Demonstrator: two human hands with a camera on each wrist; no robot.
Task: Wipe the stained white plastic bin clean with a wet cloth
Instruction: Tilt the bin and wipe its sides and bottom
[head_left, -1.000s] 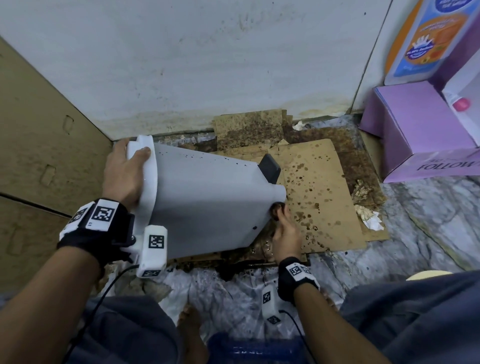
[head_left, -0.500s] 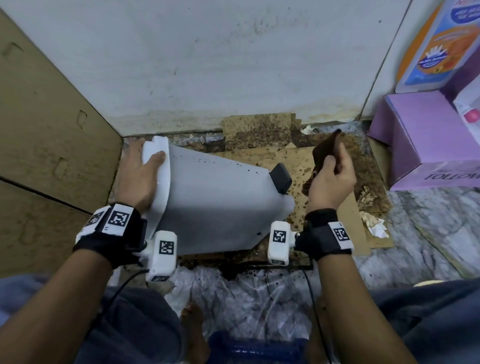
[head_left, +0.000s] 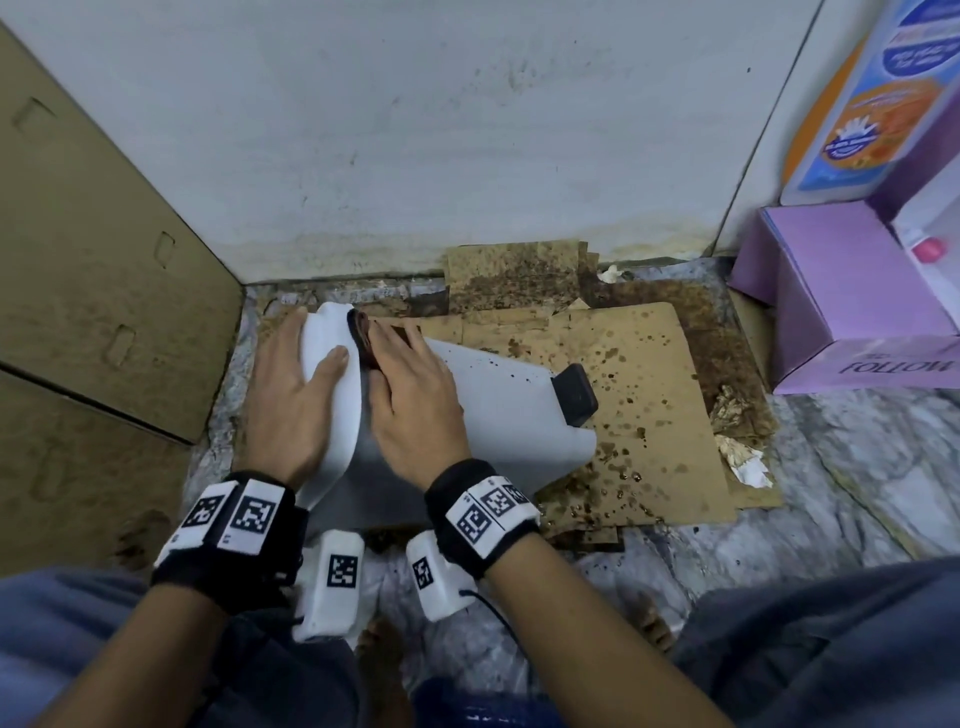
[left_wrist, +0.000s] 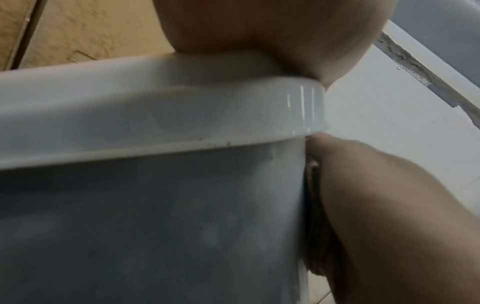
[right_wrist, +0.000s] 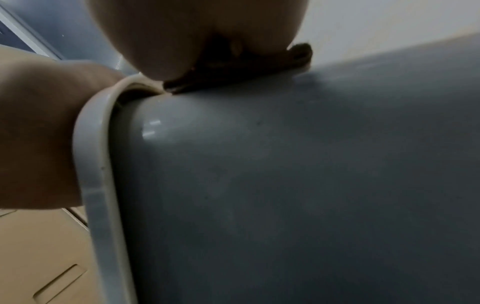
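The right hand (head_left: 410, 395) has come back from over the spattered cardboard sheet (head_left: 623, 395), where half a second ago it held the brown cloth (head_left: 363, 338) up in the air, and now lies flat, fingers straight, on the upper side of the white plastic bin (head_left: 498, 415), pressing the cloth against the wall just beside the rim (head_left: 332, 415). In the right wrist view the cloth (right_wrist: 233, 67) is squeezed between the palm and the bin wall (right_wrist: 311, 164). The left hand (head_left: 288, 395) has not moved: it stays at the mouth, thumb laid over the rim, the other fingers out of sight behind it, so how far they curl I cannot tell. In the left wrist view the heel of the hand (left_wrist: 259, 30) sits on the rim (left_wrist: 155, 115).

The bin lies on its side on the stained cardboard on the floor, mouth to the left, its base with the black block (head_left: 574, 395) to the right. The mouth is close to the brown cardboard panels (head_left: 104, 291) on the left. The far side is near the white wall (head_left: 415, 130). To the right the cardboard sheet lies bare up to the purple box (head_left: 841, 301); marble floor (head_left: 857, 493) shows in front of it. Dark specks dot the bin wall near the base.
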